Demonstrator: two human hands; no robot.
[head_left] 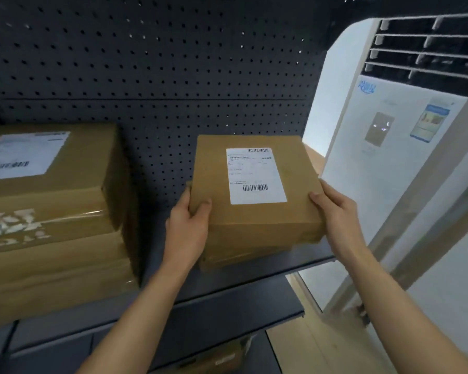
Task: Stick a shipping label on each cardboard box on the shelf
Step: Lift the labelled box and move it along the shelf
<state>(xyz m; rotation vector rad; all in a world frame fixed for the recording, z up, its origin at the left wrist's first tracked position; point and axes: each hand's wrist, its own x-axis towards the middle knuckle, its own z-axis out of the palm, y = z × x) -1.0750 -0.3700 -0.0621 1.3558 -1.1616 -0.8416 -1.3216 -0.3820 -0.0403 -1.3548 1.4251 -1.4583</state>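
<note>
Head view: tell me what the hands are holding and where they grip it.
Both grip the labelled cardboard box: the left hand at its near left corner, the right hand at its right edge.

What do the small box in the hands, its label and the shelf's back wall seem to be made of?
Small box: matte brown cardboard, by its dull fibrous look and folded edges.
Label: white paper, slightly smooth, with printed barcodes; probably adhesive.
Back wall: dark perforated panel, probably painted metal.

Both hands, left (187,225) and right (335,211), grip a labelled cardboard box (254,220), seemingly atop another, on the shelf (227,300).
</note>
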